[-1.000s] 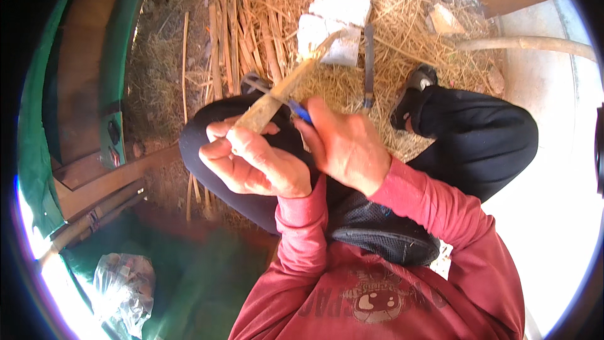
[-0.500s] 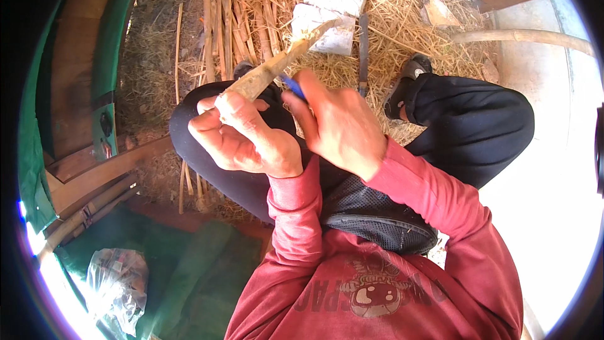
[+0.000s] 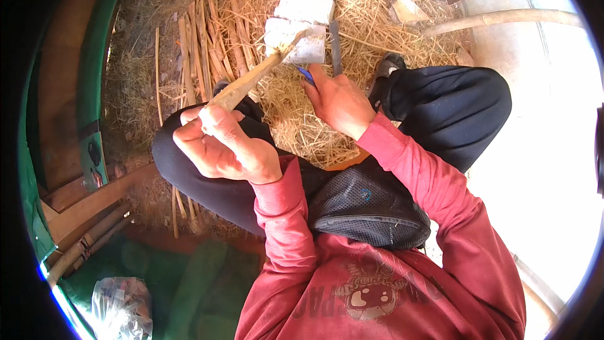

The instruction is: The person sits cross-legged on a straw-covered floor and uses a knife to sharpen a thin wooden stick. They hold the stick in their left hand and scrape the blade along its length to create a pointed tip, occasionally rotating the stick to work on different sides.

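My left hand is closed round the near end of a split bamboo strip. The strip slants up and away to the right, with pale shavings curled near its far end. My right hand grips a blue-handled knife. The thin blade points up and left, close to the strip's far part; whether it touches the bamboo I cannot tell. Beyond the hands lie white blocks, and a dark flat blade-like bar rests on the straw beside them.
Several split bamboo strips lie on the ground at the far left, with straw around them. A bamboo pole crosses the far right. At the near left, a clear plastic bag sits on green sheeting. My bent legs flank the work.
My right hand and the knife have moved along the strip toward its far end, away from my left hand. My left hand keeps its hold. The whole view has shifted slightly.
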A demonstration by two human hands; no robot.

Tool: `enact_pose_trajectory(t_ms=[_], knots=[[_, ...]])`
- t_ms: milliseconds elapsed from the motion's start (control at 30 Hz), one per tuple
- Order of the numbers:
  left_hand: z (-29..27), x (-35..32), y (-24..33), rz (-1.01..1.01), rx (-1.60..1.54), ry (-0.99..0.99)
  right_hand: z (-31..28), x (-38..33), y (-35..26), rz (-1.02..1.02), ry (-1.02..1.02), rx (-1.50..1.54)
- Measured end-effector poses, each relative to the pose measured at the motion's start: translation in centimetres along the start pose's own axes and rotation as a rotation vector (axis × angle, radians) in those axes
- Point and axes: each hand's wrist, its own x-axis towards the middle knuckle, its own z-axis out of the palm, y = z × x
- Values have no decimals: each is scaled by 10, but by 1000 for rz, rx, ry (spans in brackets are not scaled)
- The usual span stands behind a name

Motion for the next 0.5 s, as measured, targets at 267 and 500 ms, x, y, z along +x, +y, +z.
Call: enact_pose_trajectory(t_ms=[267,500], knots=[[-7,-6,-9,-51,-282,-32,-62,-19,-62,-75,-171,432],[-14,-10,-13,61,-248,-176,-48,-37,-82,-215,9,307]])
